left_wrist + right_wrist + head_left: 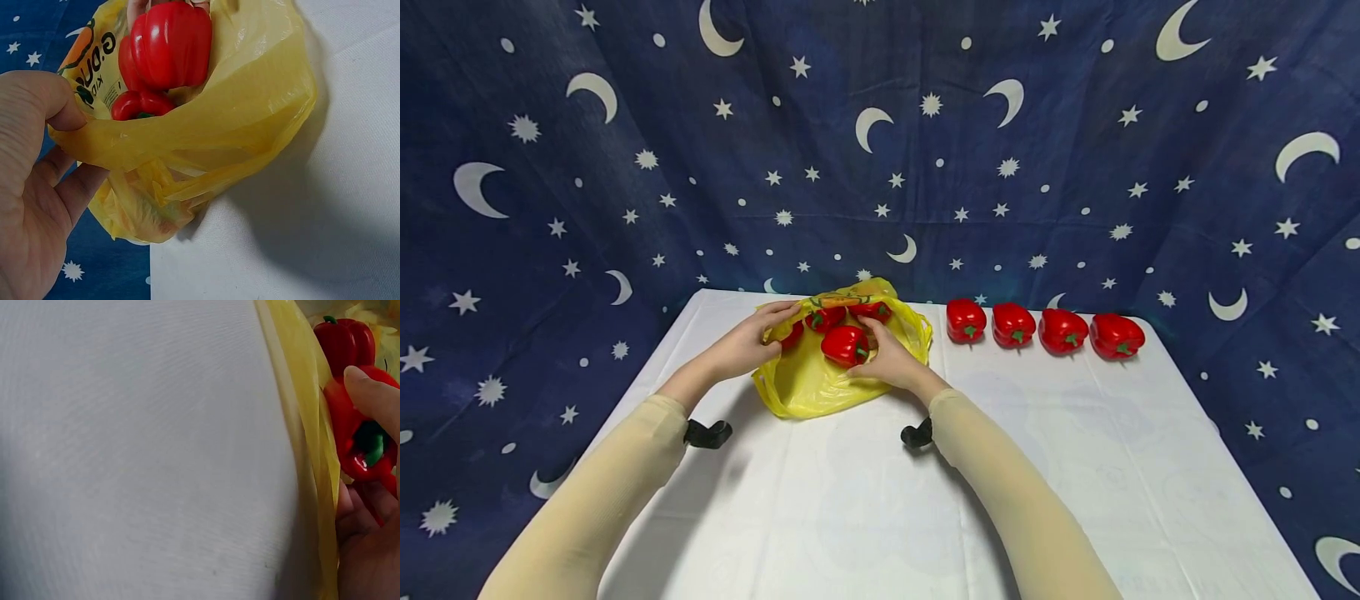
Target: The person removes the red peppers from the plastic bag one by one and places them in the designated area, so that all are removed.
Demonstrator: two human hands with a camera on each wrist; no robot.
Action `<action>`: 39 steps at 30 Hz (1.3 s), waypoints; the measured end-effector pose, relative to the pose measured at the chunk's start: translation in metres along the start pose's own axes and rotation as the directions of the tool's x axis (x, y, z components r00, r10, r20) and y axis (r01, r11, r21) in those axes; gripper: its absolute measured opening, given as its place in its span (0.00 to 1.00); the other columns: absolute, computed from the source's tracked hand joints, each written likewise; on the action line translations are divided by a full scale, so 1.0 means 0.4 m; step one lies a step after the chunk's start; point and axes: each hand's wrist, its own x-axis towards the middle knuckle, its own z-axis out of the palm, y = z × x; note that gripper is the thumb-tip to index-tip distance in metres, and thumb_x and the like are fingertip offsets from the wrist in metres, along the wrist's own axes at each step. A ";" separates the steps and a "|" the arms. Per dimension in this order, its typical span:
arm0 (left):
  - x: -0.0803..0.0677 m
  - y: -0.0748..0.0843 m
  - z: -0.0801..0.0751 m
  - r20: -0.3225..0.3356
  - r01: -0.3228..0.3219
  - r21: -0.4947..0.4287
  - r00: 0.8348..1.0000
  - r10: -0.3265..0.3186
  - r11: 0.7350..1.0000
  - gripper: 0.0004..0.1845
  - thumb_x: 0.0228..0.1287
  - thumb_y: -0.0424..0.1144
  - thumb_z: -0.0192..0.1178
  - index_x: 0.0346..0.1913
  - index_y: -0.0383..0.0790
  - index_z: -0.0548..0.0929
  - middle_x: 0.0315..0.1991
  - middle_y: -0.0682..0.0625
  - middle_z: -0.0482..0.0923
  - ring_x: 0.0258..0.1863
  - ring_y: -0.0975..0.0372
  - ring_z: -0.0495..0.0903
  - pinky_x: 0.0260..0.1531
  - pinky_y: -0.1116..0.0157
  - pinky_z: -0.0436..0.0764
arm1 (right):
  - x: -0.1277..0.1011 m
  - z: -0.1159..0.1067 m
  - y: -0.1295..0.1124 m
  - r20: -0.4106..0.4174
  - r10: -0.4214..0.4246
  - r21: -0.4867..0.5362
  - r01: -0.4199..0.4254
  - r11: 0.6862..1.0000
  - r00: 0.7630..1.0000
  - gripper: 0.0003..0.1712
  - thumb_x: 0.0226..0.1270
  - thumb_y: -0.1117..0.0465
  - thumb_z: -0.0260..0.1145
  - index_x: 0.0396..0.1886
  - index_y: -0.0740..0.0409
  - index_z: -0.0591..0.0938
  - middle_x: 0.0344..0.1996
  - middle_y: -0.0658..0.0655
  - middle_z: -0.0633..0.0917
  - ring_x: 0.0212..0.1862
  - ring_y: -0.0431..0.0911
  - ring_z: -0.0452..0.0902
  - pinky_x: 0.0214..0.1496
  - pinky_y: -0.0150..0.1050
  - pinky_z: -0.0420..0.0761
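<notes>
A yellow plastic bag (812,393) lies with its mouth towards me on the white table. My left hand (747,343) pinches the bag's rim at the left, thumb inside and fingers outside, as the left wrist view shows. At the bag's mouth, my right hand (891,360) grips a red bell pepper (844,345), its green stem pointing right. Behind it, more red peppers (825,318) sit inside the bag, partly hidden by plastic and the held one. In the right wrist view, the thumb lies over the held pepper (350,419), and fingers curl beneath it.
Several red bell peppers (1013,325) stand in a row along the back right of the white table (865,500). A dark blue cloth (820,133) with moons and stars hangs behind and at both sides.
</notes>
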 end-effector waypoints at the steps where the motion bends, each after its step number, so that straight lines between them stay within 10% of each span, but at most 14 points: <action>1: 0.001 0.000 0.000 0.000 -0.001 -0.001 1.000 0.001 1.000 0.39 0.65 0.23 0.54 0.80 0.41 0.62 0.80 0.45 0.51 0.77 0.47 0.55 0.68 0.44 0.69 | 0.000 0.001 0.001 -0.003 0.004 0.012 -0.004 1.000 1.000 0.63 0.53 0.57 0.83 0.82 0.50 0.54 0.72 0.55 0.66 0.66 0.50 0.68 0.70 0.44 0.71; 11: 0.003 0.002 -0.001 0.009 0.004 0.014 1.000 -0.004 1.000 0.39 0.65 0.26 0.55 0.80 0.42 0.62 0.80 0.47 0.51 0.77 0.49 0.57 0.68 0.47 0.70 | 0.009 0.014 0.000 -0.017 0.018 -0.025 -0.019 1.000 1.000 0.62 0.53 0.53 0.82 0.82 0.48 0.54 0.77 0.53 0.62 0.76 0.51 0.59 0.77 0.50 0.60; 39: 0.007 0.003 0.001 0.013 0.015 0.008 1.000 -0.015 1.000 0.38 0.66 0.27 0.55 0.80 0.44 0.62 0.80 0.47 0.52 0.77 0.48 0.57 0.69 0.44 0.66 | -0.003 0.012 0.001 -0.042 0.005 0.069 -0.003 0.998 0.999 0.50 0.56 0.58 0.80 0.76 0.43 0.64 0.68 0.52 0.71 0.65 0.50 0.70 0.70 0.46 0.71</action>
